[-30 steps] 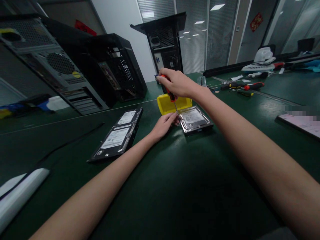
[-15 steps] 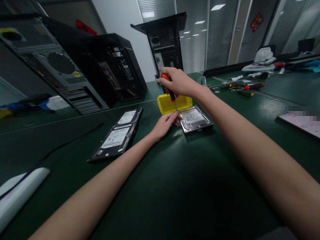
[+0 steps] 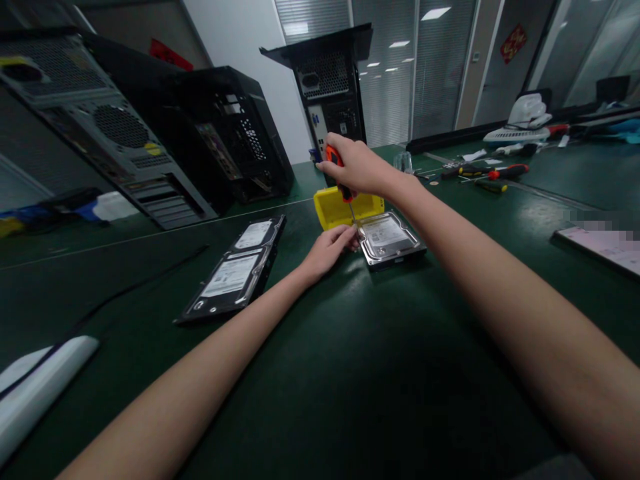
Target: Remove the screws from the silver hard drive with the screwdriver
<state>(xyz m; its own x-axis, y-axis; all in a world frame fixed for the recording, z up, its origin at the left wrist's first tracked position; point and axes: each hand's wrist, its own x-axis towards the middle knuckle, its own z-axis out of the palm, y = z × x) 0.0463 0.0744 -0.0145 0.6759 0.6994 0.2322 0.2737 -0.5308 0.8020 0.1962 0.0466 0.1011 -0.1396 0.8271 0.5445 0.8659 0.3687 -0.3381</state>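
Note:
A silver hard drive (image 3: pixel 386 235) lies label up on the green table. My right hand (image 3: pixel 353 160) is wrapped round the handle of a red and black screwdriver (image 3: pixel 334 157), whose shaft slants down to the drive's left edge. Beside that edge, near the tip, is my left hand (image 3: pixel 334 245), its fingers pressed together; what they hold, if anything, is hidden. Behind the drive stands a yellow case (image 3: pixel 334 208), partly covered by the right hand and tool. Two more hard drives (image 3: pixel 233 273) lie end to end at the left.
Computer cases (image 3: pixel 250 133) stand at the back left, another tower (image 3: pixel 327 100) behind my hands. Pliers and screwdrivers (image 3: pixel 507 173) lie at the back right, with a pink-topped flat object (image 3: pixel 600 245) nearer. A black cable (image 3: pixel 145 281) and white object (image 3: pixel 55 380) are at the left.
My right hand has shifted slightly to the right and turned a little on the screwdriver handle. My left hand and the hard drive have hardly moved.

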